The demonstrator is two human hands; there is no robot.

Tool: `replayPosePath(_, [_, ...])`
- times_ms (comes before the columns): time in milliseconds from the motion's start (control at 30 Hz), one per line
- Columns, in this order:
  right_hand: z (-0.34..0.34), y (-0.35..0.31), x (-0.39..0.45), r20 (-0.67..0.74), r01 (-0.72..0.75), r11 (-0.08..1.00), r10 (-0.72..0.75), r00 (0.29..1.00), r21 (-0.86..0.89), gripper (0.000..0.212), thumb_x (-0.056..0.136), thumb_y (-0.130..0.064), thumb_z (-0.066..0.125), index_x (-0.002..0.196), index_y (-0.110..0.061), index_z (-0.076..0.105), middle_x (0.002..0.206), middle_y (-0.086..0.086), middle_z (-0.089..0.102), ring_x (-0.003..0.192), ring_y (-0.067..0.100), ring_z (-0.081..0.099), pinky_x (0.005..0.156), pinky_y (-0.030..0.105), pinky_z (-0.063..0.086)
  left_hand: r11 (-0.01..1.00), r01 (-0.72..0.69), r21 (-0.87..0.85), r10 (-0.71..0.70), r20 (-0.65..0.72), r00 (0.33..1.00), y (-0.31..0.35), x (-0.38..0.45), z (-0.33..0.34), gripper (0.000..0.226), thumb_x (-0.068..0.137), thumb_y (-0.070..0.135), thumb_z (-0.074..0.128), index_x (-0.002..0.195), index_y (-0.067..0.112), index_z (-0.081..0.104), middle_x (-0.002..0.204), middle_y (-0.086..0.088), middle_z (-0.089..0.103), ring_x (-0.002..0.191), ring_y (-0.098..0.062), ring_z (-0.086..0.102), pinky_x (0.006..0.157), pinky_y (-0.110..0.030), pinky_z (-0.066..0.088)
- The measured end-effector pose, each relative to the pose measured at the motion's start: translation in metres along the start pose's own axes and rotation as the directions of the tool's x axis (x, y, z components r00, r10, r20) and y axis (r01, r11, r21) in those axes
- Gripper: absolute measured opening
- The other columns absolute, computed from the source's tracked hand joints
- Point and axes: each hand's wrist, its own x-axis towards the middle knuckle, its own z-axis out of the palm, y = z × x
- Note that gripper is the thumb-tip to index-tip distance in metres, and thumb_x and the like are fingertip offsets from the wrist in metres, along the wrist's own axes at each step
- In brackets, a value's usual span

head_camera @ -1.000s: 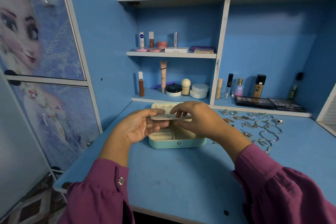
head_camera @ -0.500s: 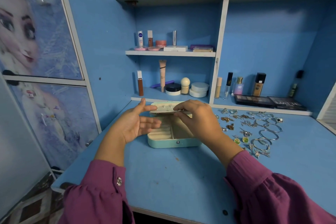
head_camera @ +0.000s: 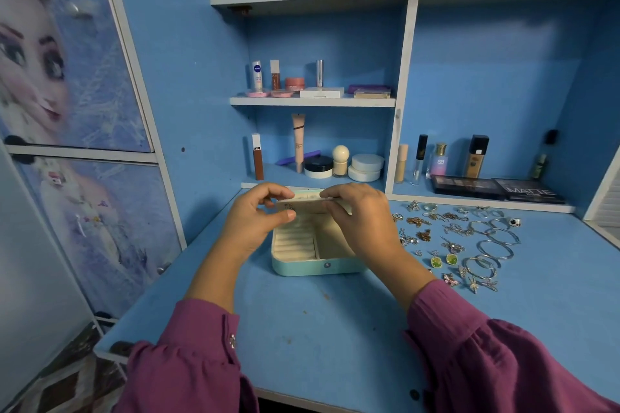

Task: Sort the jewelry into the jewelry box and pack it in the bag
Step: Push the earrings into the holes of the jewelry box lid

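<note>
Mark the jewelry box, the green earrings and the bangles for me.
jewelry box (head_camera: 315, 268): head view, on its teal front wall beside the snap.
green earrings (head_camera: 436, 262): head view, on the left green stone.
bangles (head_camera: 496, 250): head view, on the rim of a middle ring.

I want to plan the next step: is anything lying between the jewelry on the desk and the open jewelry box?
On the desk, nothing lies between the jewelry and the jewelry box. But the right hand and left hand hold a flat insert above the box, covering part of its opening.
</note>
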Motion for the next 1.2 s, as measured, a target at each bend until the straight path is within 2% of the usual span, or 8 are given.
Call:
replayPosePath(167, [0.002, 0.003, -0.003, -0.014, 0.005, 0.999, -0.004, 1.0, 0.033, 0.013, 0.081, -0.016, 0.07, 0.093, -0.019, 0.073, 0.09, -0.002, 0.072, 0.089, 0.023, 0.064, 0.086, 0.046, 0.047, 1.0, -0.03, 0.003, 0.031, -0.08, 0.996, 0.0, 0.001, 0.005, 0.033, 0.069, -0.003, 0.078, 0.076, 0.028, 0.067, 0.075, 0.025, 0.064, 0.069, -0.001, 0.047, 0.072, -0.033, 0.044])
replayPosePath(267, [0.002, 0.003, -0.004, -0.028, 0.02, 1.0, -0.019, 0.999, 0.008, 0.013, 0.08, -0.023, 0.072, 0.093, -0.022, 0.073, 0.09, -0.004, 0.072, 0.089, 0.021, 0.064, 0.086, 0.041, 0.045, 0.999, -0.045, 0.002, 0.045, -0.107, 0.993, 0.001, 0.001, 0.006, 0.035, 0.067, -0.005, 0.078, 0.076, 0.027, 0.066, 0.074, 0.023, 0.064, 0.069, -0.002, 0.049, 0.074, -0.037, 0.046])
replayPosePath(433, [0.007, -0.003, -0.006, -0.061, 0.057, 0.992, -0.065, 0.996, -0.114, 0.018, 0.077, -0.03, 0.074, 0.094, -0.029, 0.072, 0.09, -0.008, 0.068, 0.088, 0.021, 0.061, 0.076, 0.033, 0.031, 0.998, -0.05, 0.029, 0.053, -0.119, 0.991, 0.003, -0.001, 0.008, 0.033, 0.069, -0.007, 0.076, 0.073, 0.024, 0.064, 0.067, 0.028, 0.061, 0.05, 0.003, 0.046, 0.063, -0.027, 0.041])
replayPosePath(567, [0.013, -0.006, -0.005, -0.081, 0.045, 0.989, -0.057, 0.995, -0.143, 0.016, 0.077, -0.034, 0.073, 0.093, -0.033, 0.071, 0.086, -0.009, 0.064, 0.085, 0.021, 0.059, 0.074, 0.029, 0.018, 0.998, -0.062, 0.03, 0.065, -0.14, 0.988, 0.002, 0.0, 0.007, 0.033, 0.068, -0.007, 0.078, 0.073, 0.023, 0.064, 0.07, 0.016, 0.063, 0.059, 0.002, 0.05, 0.063, -0.023, 0.044])
replayPosePath(667, [0.015, -0.008, -0.004, -0.085, 0.038, 0.986, -0.053, 0.995, -0.161, 0.014, 0.078, -0.037, 0.073, 0.092, -0.034, 0.071, 0.085, -0.009, 0.063, 0.084, 0.02, 0.058, 0.068, 0.028, 0.012, 0.997, -0.061, 0.048, 0.068, -0.141, 0.988, 0.0, 0.0, 0.007, 0.031, 0.068, -0.004, 0.079, 0.07, 0.024, 0.064, 0.069, 0.015, 0.063, 0.063, -0.003, 0.05, 0.065, -0.028, 0.046])
replayPosePath(933, [0.017, -0.006, -0.004, -0.054, 0.043, 0.987, -0.052, 0.997, -0.155, 0.012, 0.082, -0.038, 0.069, 0.093, -0.034, 0.071, 0.086, -0.008, 0.062, 0.086, 0.022, 0.055, 0.073, 0.031, 0.016, 0.996, -0.059, 0.059, 0.068, -0.152, 0.986, -0.004, 0.002, 0.005, 0.032, 0.065, -0.002, 0.081, 0.065, 0.028, 0.068, 0.066, 0.016, 0.064, 0.069, -0.014, 0.052, 0.071, -0.037, 0.047])
replayPosePath(1067, [0.016, -0.005, -0.005, -0.045, 0.056, 0.985, -0.064, 0.997, -0.162, 0.013, 0.083, -0.038, 0.068, 0.094, -0.033, 0.072, 0.088, -0.007, 0.063, 0.086, 0.022, 0.055, 0.073, 0.033, 0.019, 0.996, -0.067, 0.062, 0.075, -0.146, 0.986, -0.005, 0.002, 0.004, 0.035, 0.064, -0.002, 0.081, 0.061, 0.03, 0.068, 0.063, 0.019, 0.061, 0.063, -0.011, 0.047, 0.067, -0.028, 0.044])
replayPosePath(1200, [0.011, -0.001, -0.005, -0.033, 0.074, 0.988, -0.079, 0.996, -0.133, 0.01, 0.083, -0.032, 0.07, 0.093, -0.03, 0.072, 0.09, -0.007, 0.066, 0.088, 0.021, 0.057, 0.076, 0.032, 0.023, 0.998, -0.038, 0.046, 0.043, -0.112, 0.993, 0.0, 0.0, 0.005, 0.027, 0.067, -0.002, 0.08, 0.067, 0.02, 0.065, 0.062, 0.016, 0.059, 0.06, -0.006, 0.046, 0.062, -0.02, 0.043])
